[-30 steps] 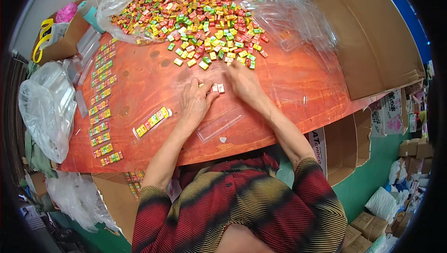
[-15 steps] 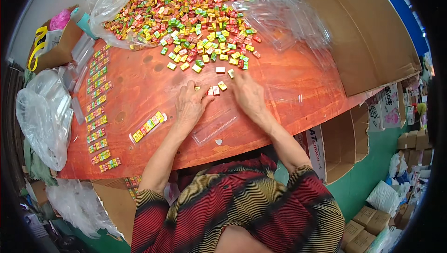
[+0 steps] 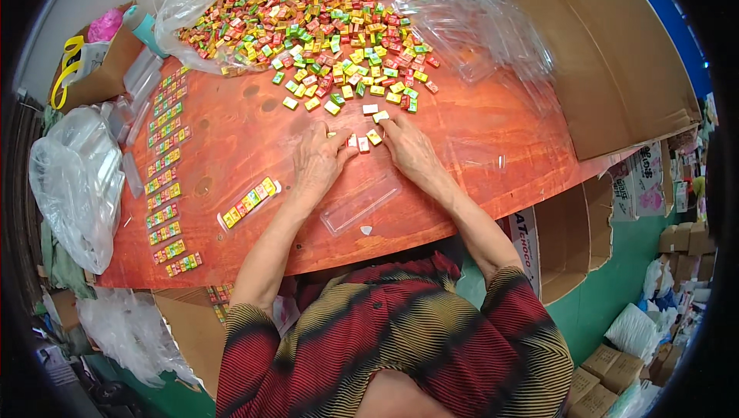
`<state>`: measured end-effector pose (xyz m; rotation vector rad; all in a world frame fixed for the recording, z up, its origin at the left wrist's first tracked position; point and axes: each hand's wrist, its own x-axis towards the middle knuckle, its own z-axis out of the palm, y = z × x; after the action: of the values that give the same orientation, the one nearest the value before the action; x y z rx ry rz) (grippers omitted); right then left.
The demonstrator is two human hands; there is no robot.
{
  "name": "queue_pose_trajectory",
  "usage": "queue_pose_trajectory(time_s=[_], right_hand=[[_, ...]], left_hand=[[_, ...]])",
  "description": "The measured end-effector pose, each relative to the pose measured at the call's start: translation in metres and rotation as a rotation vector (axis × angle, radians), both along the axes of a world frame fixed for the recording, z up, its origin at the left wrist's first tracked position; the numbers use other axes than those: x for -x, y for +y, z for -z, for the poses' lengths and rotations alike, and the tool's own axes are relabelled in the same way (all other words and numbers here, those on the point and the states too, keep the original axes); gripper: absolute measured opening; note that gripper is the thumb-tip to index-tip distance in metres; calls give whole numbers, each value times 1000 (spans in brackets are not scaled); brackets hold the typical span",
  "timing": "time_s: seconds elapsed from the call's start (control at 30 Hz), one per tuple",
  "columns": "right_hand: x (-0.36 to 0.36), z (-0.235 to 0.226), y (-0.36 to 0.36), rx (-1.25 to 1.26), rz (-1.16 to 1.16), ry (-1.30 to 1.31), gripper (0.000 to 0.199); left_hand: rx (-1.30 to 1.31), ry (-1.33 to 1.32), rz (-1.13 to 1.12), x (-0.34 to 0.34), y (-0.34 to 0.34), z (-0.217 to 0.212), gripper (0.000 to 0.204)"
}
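My left hand [image 3: 317,160] rests on the red table with thumb and fingers curled round a short row of small boxes. A yellow box [image 3: 332,135] shows between its fingers, and a red-and-white box [image 3: 352,141] sits at the thumb tip. Another red-and-white box [image 3: 364,145] stands just right of it. My right hand [image 3: 413,148] pinches a small yellow-and-white box [image 3: 380,116] at its fingertips. Between the hands lies a tilted yellow box [image 3: 374,136]; a pale-topped box [image 3: 370,109] lies just beyond. An unfilled clear plastic tray [image 3: 360,204] lies nearer me.
A large heap of small coloured boxes [image 3: 308,18] covers the far table. Left of me are a filled clear tray [image 3: 250,204] and a column of box rows [image 3: 163,195]. Clear plastic trays [image 3: 493,25] and a cardboard carton [image 3: 600,48] stand at far right.
The view has shifted slightly. My right hand has drawn the yellow-and-white box a little to the left, closer to the other boxes. My left hand stays by its row.
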<state>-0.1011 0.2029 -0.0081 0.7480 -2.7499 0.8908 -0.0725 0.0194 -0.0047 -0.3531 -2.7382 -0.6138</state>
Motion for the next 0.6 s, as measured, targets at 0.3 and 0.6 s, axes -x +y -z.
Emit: queue_pose_trajectory(time_s=[0.3,0.6], right_hand=[[2,-11,-3,-28,-212,-115,25],[-7,-5,-13,0,-223,-10,25]], left_hand=[[-3,10,22,-5,0,0,31],[-83,-18,63,-10,-7,1,31]])
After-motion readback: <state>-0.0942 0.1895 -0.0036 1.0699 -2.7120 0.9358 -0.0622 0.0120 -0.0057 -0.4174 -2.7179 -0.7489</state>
